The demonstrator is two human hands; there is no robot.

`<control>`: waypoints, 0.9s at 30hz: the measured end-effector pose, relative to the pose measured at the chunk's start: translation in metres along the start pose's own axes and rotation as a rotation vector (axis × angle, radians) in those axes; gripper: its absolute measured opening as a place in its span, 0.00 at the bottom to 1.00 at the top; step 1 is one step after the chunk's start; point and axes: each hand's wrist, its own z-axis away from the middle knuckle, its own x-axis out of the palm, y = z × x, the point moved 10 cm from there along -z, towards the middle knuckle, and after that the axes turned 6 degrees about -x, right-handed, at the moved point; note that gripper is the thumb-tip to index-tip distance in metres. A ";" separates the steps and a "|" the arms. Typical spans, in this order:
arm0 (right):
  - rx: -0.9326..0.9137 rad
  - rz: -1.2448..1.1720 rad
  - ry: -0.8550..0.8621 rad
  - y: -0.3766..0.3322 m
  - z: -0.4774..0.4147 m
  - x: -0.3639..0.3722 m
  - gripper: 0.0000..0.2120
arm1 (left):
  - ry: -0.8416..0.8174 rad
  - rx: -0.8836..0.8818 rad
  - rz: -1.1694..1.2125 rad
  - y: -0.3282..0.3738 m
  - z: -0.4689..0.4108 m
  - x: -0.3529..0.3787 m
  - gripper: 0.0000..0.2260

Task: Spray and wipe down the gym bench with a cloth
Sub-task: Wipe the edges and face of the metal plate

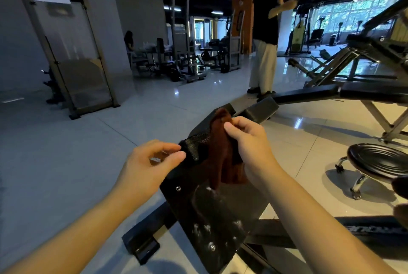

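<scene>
- My right hand (249, 143) pinches the brown cloth (220, 163) by its top edge between thumb and curled fingers; the cloth hangs down from that pinch onto the bench (212, 212)
- The bench pad's long axis runs away from me and a little to the right, so the wipe should run along that line; the white spray flecks (205, 227) lie on the near part, below the cloth and towards me
- My left hand (148, 163) hovers at the pad's left edge, fingers curled and thumb out; I cannot tell whether it grips anything
- My right hand is nearer the wet patch, so I judge it should do the wiping
- The pad is dark and grained, with bolt heads showing
- Around me: glossy tiled floor (88, 163), a round stool (379, 161) to the right, another bench (364, 92) beyond, and a standing person (263, 52) past the far end
</scene>
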 end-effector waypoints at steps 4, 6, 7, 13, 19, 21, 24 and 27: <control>0.007 -0.100 -0.065 -0.013 0.000 0.007 0.08 | -0.113 -0.042 0.094 0.023 0.010 0.025 0.29; 0.029 -0.190 -0.068 -0.017 0.002 0.008 0.08 | -0.143 -0.048 0.086 0.030 0.011 0.032 0.30; 0.040 -0.215 -0.048 -0.017 0.002 0.006 0.08 | -0.157 -0.060 0.110 0.032 0.011 0.034 0.26; 0.151 -0.098 0.123 -0.005 0.009 -0.015 0.12 | -0.200 -0.140 0.399 0.039 0.008 0.032 0.14; 0.186 0.038 -0.271 -0.004 0.027 0.022 0.19 | -0.019 -0.061 0.531 0.055 -0.004 0.017 0.09; 0.108 -0.040 -0.347 -0.010 0.036 0.035 0.19 | 0.009 -0.149 0.657 0.049 -0.005 0.026 0.07; 0.043 -0.102 -0.154 -0.005 0.037 0.022 0.14 | -0.021 -0.253 0.693 0.041 -0.005 0.047 0.08; 0.044 -0.115 -0.001 -0.001 0.025 -0.007 0.11 | 0.030 -0.141 0.409 0.041 -0.010 0.041 0.08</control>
